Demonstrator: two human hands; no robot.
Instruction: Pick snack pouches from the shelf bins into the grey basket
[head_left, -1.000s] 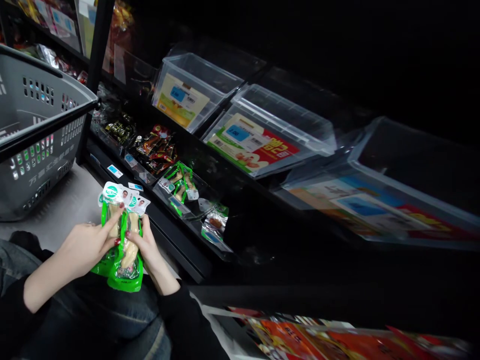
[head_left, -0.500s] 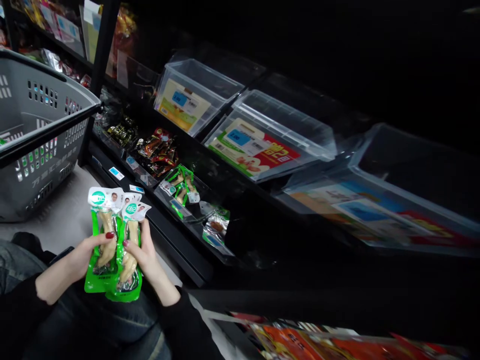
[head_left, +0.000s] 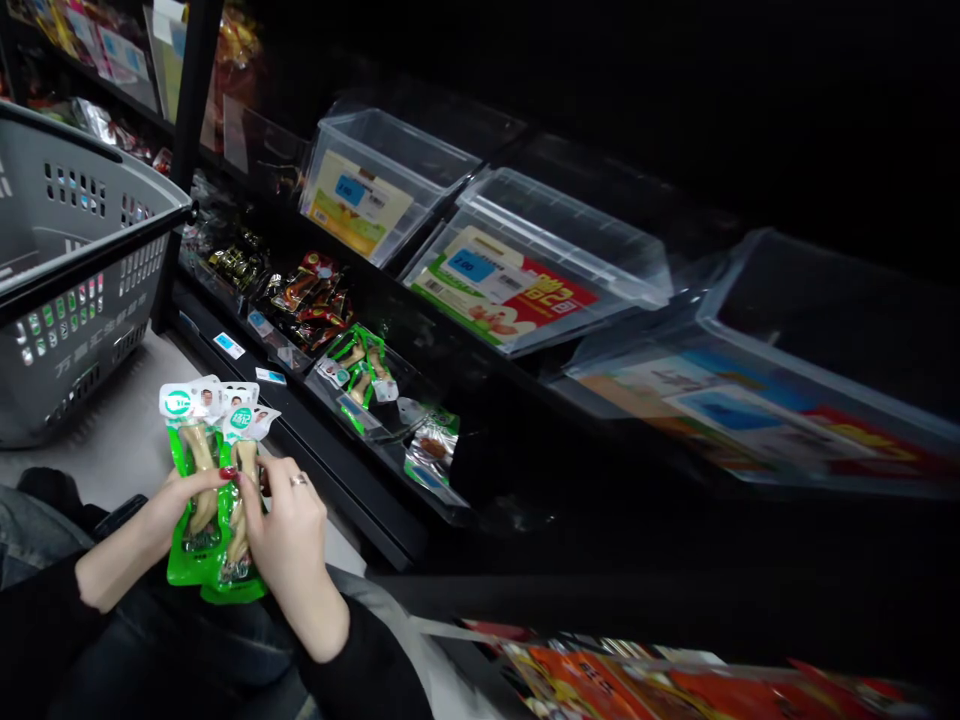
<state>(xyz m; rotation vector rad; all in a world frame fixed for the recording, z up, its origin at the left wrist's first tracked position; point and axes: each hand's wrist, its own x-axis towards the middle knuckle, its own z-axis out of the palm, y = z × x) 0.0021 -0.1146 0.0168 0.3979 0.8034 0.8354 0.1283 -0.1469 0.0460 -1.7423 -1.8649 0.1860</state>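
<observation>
Turned knuckles-up now, the right hand (head_left: 295,540) pinches the green packets (head_left: 206,570); fingers of the left hand (head_left: 159,516) grip them too.

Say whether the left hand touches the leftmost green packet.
Touching: in the head view, the left hand lays its thumb across the leftmost green packet.

Gray shopping basket (head_left: 90,260) runs past the left edge. Motion blur smears the print on the far-right clear bin (head_left: 757,400). Red-orange packages (head_left: 600,680) are cut off by the bottom edge.
</observation>
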